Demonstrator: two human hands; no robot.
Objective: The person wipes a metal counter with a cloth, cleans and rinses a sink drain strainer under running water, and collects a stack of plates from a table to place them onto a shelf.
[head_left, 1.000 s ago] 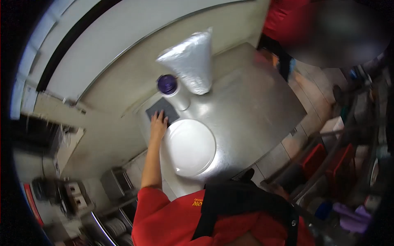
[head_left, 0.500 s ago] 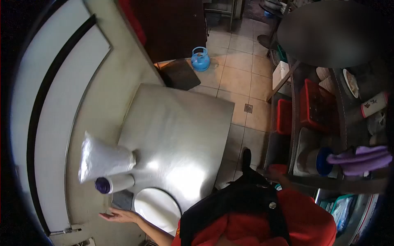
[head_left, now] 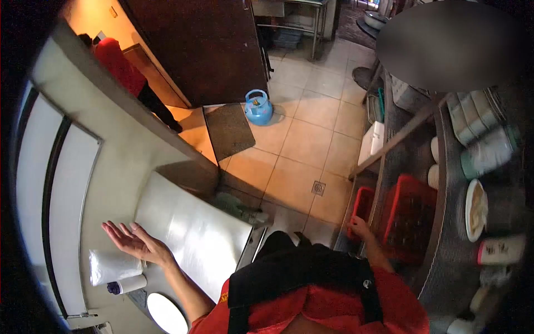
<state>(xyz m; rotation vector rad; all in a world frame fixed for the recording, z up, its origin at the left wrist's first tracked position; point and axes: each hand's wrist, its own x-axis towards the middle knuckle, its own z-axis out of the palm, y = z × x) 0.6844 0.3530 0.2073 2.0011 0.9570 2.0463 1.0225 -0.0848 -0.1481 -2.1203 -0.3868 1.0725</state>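
reaching out to opposite sides, the two hands are held well apart. the left hand is raised and empty, palm turned up and fingers loosely spread, near a plastic bag by the steel table; a dark-capped bottle and a white plate are seen close by. the right hand is lowered to a small red bin on the shelving — whether its rim is gripped or only touched cannot be told. if the bin were pulled without a firm hold, it could be tipped, or caught on the larger red basket just beside it. the bottle could be knocked over by the outstretched left arm — a quick turn of the body would be the likely cause.
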